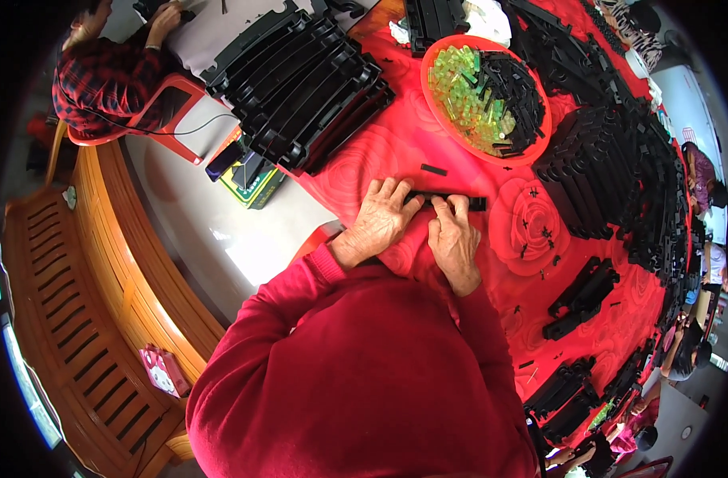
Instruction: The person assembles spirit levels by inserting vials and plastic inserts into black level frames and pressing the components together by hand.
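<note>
On the red rose-patterned cloth in front of me lies a long black plastic strip, partly covered by my fingers. My left hand is closed on its left end, thumb and fingertips pressing together there. My right hand bends its fingers down onto the strip's middle, and the right end sticks out past them. What lies under the fingertips is too small to make out. Just beyond the hands rests a short black bar, touched by neither.
A red basin holds yellow-green clear pieces and black bits. Stacked black plastic frames stand at the far left, more black parts at right. Black pieces lie nearer. A wooden bench is left; other people sit around.
</note>
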A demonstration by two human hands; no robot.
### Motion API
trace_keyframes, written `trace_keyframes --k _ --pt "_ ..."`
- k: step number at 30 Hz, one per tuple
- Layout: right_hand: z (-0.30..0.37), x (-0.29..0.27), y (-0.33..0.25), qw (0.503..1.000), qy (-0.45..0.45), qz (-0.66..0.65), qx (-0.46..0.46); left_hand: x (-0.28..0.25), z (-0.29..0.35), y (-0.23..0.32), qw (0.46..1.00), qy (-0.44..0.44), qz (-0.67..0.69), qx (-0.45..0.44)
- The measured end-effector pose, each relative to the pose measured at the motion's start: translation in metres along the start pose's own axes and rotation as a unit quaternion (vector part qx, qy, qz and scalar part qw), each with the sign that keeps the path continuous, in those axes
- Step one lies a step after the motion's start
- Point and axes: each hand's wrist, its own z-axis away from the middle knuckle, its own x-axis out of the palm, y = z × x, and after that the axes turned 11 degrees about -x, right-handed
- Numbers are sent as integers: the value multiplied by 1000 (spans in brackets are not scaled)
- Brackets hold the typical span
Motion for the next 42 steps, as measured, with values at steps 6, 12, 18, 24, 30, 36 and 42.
trace_keyframes --k 6,12,18,24,30,36,42 --pt "-6 -2 7 999 -28 1 -18 -1 -8 -3 999 -33 4 13" --pt "-7 -9 5 999 -13 -46 -6 -7 -10 -3 998 -53 -27 13" --pt "-10 -5 7 999 -51 8 -17 -4 -12 -2 998 -52 -30 22" --pt "-10 -10 6 997 -65 -28 -11 -7 -17 -1 994 -102 -37 27" --pt "-37 -50 12 996 44 -77 -22 -11 -21 5 991 -111 -29 70" --pt "-93 -2 31 989 -136 46 -33 -9 -27 7 985 -157 -40 55" --pt "-116 5 35 986 -161 21 -30 0 -24 1 994 -79 -26 66"
